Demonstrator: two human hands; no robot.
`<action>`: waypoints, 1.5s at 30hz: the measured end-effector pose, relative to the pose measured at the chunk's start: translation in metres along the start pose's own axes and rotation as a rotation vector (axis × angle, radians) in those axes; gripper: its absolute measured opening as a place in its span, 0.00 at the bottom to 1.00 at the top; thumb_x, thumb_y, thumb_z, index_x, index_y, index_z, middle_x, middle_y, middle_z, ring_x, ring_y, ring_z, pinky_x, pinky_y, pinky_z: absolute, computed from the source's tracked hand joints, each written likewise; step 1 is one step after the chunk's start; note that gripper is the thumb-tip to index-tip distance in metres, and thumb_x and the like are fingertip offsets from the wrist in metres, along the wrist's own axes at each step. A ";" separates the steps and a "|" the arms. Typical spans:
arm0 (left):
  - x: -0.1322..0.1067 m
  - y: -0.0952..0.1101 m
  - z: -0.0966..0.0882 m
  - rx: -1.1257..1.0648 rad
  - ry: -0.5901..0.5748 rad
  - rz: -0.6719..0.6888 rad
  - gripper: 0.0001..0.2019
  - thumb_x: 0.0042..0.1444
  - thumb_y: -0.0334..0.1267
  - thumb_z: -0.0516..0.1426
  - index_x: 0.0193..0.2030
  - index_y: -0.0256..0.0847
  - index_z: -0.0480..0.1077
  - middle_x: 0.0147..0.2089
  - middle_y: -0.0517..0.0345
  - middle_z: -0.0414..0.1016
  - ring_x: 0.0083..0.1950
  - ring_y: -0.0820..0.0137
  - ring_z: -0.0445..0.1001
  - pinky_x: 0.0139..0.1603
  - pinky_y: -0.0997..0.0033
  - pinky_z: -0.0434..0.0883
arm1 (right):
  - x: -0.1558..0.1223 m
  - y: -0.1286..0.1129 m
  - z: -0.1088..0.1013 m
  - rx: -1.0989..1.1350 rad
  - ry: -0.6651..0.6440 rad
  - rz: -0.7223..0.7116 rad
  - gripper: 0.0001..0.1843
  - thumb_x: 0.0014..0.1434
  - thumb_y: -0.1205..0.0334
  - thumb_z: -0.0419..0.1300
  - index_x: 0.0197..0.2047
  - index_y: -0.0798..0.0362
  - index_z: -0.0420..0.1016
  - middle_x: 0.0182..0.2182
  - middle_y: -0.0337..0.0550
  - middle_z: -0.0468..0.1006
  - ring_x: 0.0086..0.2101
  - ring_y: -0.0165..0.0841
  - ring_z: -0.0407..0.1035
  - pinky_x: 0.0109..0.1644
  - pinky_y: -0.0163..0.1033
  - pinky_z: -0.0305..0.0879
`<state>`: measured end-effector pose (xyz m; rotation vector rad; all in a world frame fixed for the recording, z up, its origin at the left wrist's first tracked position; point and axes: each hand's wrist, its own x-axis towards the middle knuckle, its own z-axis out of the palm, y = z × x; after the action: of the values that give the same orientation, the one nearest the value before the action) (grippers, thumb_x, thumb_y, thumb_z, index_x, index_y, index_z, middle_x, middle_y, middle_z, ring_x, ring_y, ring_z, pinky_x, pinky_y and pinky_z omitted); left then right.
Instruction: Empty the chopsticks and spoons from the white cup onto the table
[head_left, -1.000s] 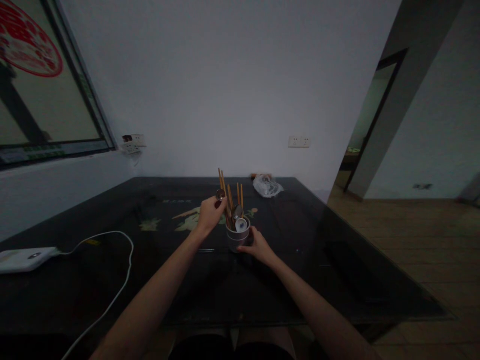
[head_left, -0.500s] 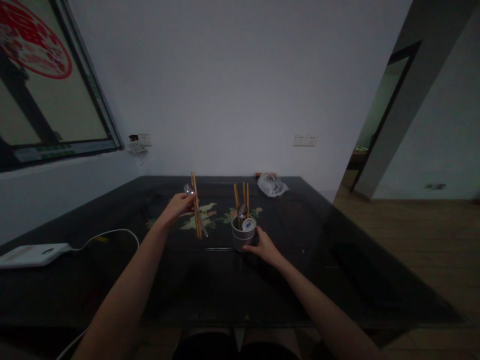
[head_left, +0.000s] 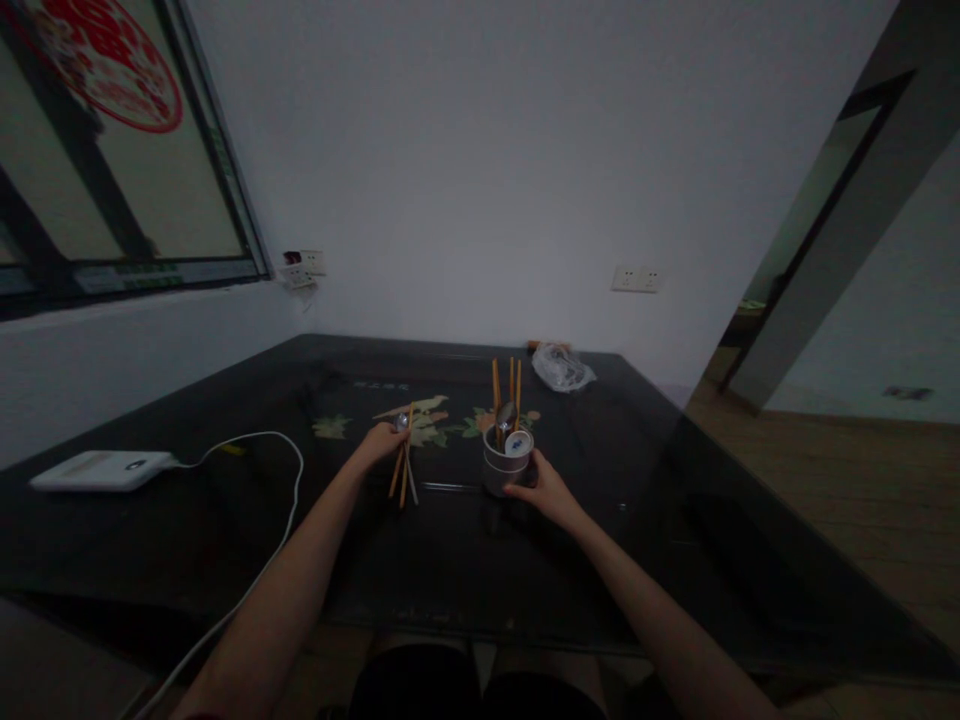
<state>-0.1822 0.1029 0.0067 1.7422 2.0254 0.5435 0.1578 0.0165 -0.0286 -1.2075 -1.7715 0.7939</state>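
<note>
My left hand [head_left: 382, 441] is closed on a bundle of wooden chopsticks [head_left: 403, 475] and a metal spoon [head_left: 403, 422], held low over the dark table [head_left: 225, 520] with their tips pointing down. My right hand [head_left: 541, 487] grips the side of a small white cup [head_left: 504, 467]. The cup still holds three upright chopsticks [head_left: 506, 385], a spoon [head_left: 505, 415] and a white ceramic spoon [head_left: 518, 443].
A white flat device [head_left: 101, 469] with a white cable [head_left: 289, 500] lies at the table's left. A crumpled plastic bag [head_left: 561, 368] sits at the far edge by the wall. A doorway opens at the right, beyond wooden flooring.
My left hand lifted chopsticks and a spoon out of the cup, carried them left, then lowered them towards the table. My right hand stayed on the cup.
</note>
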 end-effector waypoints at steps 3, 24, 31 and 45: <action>0.002 -0.004 0.005 0.063 -0.008 -0.011 0.18 0.54 0.45 0.55 0.20 0.35 0.71 0.24 0.47 0.75 0.34 0.61 0.76 0.29 0.72 0.65 | 0.000 -0.001 -0.001 0.014 -0.011 -0.007 0.37 0.43 0.54 0.70 0.54 0.53 0.63 0.47 0.49 0.72 0.46 0.41 0.67 0.49 0.46 0.64; -0.002 -0.021 -0.008 -0.218 0.049 -0.028 0.15 0.50 0.45 0.55 0.27 0.33 0.73 0.19 0.57 0.69 0.25 0.69 0.69 0.23 0.75 0.59 | 0.000 -0.002 0.000 0.069 -0.024 0.007 0.36 0.42 0.56 0.70 0.54 0.52 0.62 0.48 0.50 0.73 0.48 0.41 0.68 0.50 0.46 0.64; -0.009 -0.023 -0.023 -0.384 0.016 -0.020 0.21 0.48 0.55 0.54 0.23 0.36 0.67 0.17 0.62 0.62 0.18 0.75 0.59 0.21 0.75 0.57 | 0.000 0.002 -0.001 0.005 -0.010 0.039 0.38 0.41 0.54 0.70 0.54 0.53 0.63 0.46 0.49 0.73 0.45 0.41 0.68 0.47 0.46 0.65; -0.029 -0.017 -0.045 -0.450 0.071 -0.050 0.27 0.49 0.64 0.52 0.22 0.37 0.65 0.16 0.60 0.62 0.20 0.72 0.64 0.21 0.75 0.59 | -0.002 -0.006 -0.004 -0.017 -0.027 0.049 0.38 0.42 0.54 0.70 0.55 0.53 0.63 0.45 0.49 0.73 0.42 0.40 0.68 0.44 0.44 0.65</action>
<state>-0.2168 0.0710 0.0367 1.4144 1.8065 0.9699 0.1588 0.0131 -0.0225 -1.2613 -1.7795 0.8288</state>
